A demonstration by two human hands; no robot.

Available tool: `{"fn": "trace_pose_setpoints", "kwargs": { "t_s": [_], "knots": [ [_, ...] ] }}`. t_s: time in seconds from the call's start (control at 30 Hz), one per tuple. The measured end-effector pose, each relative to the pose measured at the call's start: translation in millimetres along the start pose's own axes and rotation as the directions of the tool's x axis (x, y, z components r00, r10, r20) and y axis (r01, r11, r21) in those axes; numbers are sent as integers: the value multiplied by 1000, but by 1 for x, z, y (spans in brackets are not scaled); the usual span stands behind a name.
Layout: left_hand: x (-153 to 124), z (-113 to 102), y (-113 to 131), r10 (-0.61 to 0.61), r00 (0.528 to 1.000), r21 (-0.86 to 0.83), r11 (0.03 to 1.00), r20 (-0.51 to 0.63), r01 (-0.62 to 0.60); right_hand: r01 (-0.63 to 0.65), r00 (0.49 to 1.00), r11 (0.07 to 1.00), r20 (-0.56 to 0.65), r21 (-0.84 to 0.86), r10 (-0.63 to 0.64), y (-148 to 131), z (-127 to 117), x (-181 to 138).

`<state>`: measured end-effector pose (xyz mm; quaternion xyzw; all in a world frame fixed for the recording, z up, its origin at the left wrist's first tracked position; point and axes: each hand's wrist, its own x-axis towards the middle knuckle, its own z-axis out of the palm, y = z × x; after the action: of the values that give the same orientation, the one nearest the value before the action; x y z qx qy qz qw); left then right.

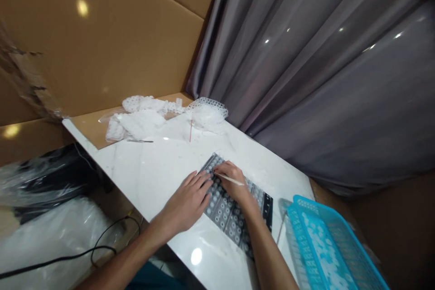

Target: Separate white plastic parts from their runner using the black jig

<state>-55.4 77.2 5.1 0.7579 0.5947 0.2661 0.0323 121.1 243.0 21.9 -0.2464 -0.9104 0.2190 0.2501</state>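
A dark grey sheet [227,214] covered with small white rings lies flat on the white table [152,172]. My left hand [189,201] rests on the sheet's left edge with its fingers stretched out flat. My right hand [234,183] sits on the sheet, closed in a pinch on a thin white stick [229,179] that points left toward the sheet's far end.
A blue plastic basket [326,244] with small white pieces stands at the near right. White lacy parts in clear bags [142,120] lie at the far end, beside a thin metal tool [140,141]. Cardboard walls, a grey curtain and black cables surround the table.
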Motion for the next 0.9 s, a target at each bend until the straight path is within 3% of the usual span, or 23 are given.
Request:
{"fn": "trace_pose_setpoints", "kwargs": {
  "t_s": [0.1,0.3,0.57,0.63,0.9],
  "knots": [
    [0,1,0,-5,1000,-4,1000,-16,5,-4,1000,999,-13,-45,3,-3,6,0],
    [1,1,0,0,999,-18,1000,-40,0,-194,949,942,-192,275,251,-3,15,5],
    [2,-2,0,-13,998,-32,999,-56,11,-203,892,867,-280,455,356,0,19,9],
    [2,-3,1,-14,998,-38,999,-60,12,-209,888,852,-272,480,371,-1,18,11],
    [2,-1,1,-17,996,-50,999,-83,13,-203,956,855,-92,478,279,-8,23,15]
  ]
}}
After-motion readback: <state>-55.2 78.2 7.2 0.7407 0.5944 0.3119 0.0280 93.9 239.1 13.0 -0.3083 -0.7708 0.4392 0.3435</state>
